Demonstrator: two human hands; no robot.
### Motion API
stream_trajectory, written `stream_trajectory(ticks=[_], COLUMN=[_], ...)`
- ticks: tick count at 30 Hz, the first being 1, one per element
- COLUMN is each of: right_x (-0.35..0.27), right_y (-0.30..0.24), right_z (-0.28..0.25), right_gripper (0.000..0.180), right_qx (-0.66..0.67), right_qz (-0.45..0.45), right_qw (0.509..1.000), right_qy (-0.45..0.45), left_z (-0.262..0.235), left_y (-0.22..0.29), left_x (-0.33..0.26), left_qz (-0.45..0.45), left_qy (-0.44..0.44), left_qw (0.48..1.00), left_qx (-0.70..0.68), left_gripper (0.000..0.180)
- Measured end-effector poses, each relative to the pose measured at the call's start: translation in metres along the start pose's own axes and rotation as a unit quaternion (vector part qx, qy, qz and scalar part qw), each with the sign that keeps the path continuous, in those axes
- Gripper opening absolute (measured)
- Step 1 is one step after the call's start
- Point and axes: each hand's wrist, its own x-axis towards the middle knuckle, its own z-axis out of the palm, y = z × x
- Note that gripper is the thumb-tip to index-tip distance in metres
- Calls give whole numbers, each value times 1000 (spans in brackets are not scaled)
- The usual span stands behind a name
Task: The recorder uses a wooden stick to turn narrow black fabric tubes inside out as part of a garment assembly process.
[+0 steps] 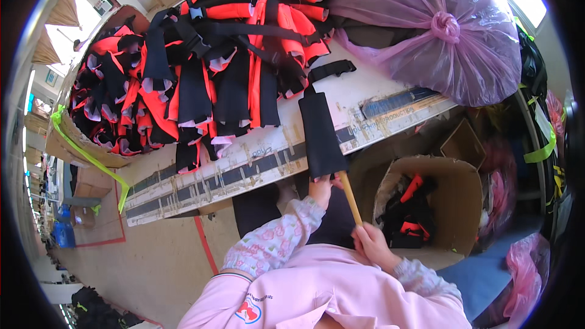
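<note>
A flat black fabric strap lies over the table's front edge and hangs toward me. My left hand is closed on its near end. From that same end a wooden stick sticks out at a slant; whether its hidden tip is inside the strap or behind it, I cannot tell. My right hand grips the lower part of the stick, to the right of my left hand. Beyond the strap's far end is a narrow black webbing piece with a buckle.
A large heap of black and orange-red straps covers the table at the left. A tied purple plastic bag bulges at the far right. Below the table, a cardboard box holds several black and orange pieces. A yellow-green ribbon hangs leftward.
</note>
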Motion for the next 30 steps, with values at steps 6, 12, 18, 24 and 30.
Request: stream_trajectory(ticks=[6, 12, 18, 24, 30], right_x=[-25, 119, 246, 348, 344], right_y=[24, -121, -258, -332, -327], right_z=[-93, -123, -145, -154, -149], right_gripper=[16, 20, 20, 29, 33], right_qx=[-264, -420, -385, -27, -335], right_qz=[-205, -328, -507, -204, -271], right_qw=[926, 785, 689, 929, 781], right_qy=[176, 315, 346, 307, 452], left_z=[1, 7, -3, -2, 5], left_y=[36, 41, 37, 44, 54], left_x=[1, 5, 7, 1, -1], left_qz=[3, -5, 3, 9, -14], left_qy=[28, 21, -22, -44, -30], left_qw=[1000, 999, 999, 999, 999], left_qx=[-5, 26, 40, 9, 14], left_gripper=[30, 32, 36, 27, 24])
